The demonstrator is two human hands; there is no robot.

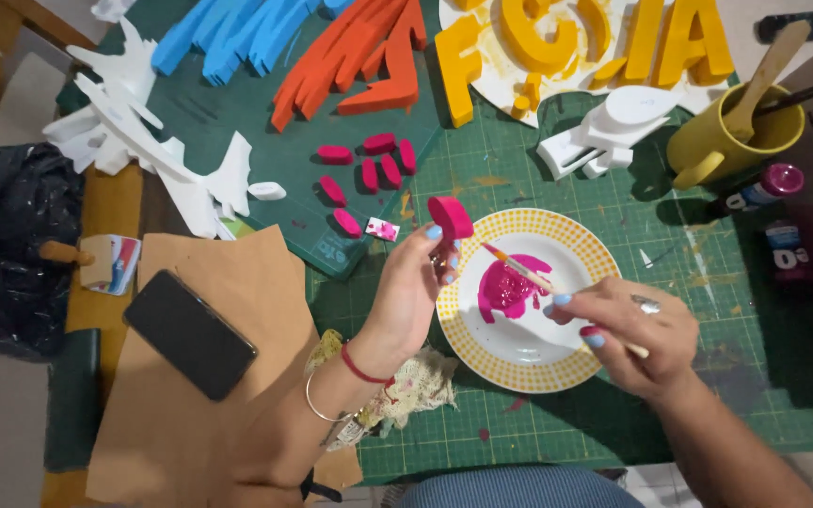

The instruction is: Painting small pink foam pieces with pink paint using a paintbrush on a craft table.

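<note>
Pink foam piece (450,217) is pinched in the left hand (408,287), just over the upper-left rim of the yellow-edged plate (557,362). Right hand (634,331) grips a paintbrush (529,274), tip above the plate's pink paint (508,290). More pink pieces (369,171) sit up-left of the plate.

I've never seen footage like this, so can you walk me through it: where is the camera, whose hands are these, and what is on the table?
No machine here: one camera worn on a person's head looks down at their own hands. The left hand pinches a small pink-painted piece. The right hand holds a thin paintbrush over a yellow-rimmed plate of pink paint. On the green cutting mat lie more pink pieces, big foam letters, a yellow mug and, on brown paper, a black phone.
</note>
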